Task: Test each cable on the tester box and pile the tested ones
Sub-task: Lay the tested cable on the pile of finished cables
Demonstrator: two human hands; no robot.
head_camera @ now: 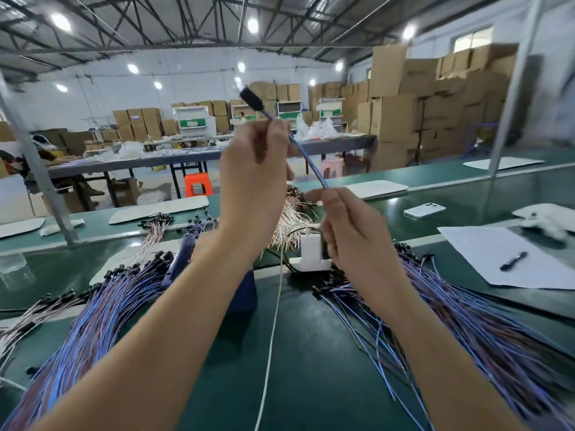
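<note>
Your forearms point(174, 321) lead up to the frame's centre, where your left hand point(252, 169) curls round the thin blue cable point(306, 154) with a black plug point(251, 98) and your right hand point(351, 231) pinches its lower end; it seems light and limp, so grip near the plug.

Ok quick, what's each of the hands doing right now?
Left hand: closed, holding the cable below its black plug.
Right hand: closed, pinching the same cable's lower end.

Box point(244, 293) between left cable pile point(93, 321) and right cable pile point(466, 321) on table point(311, 368)
</note>
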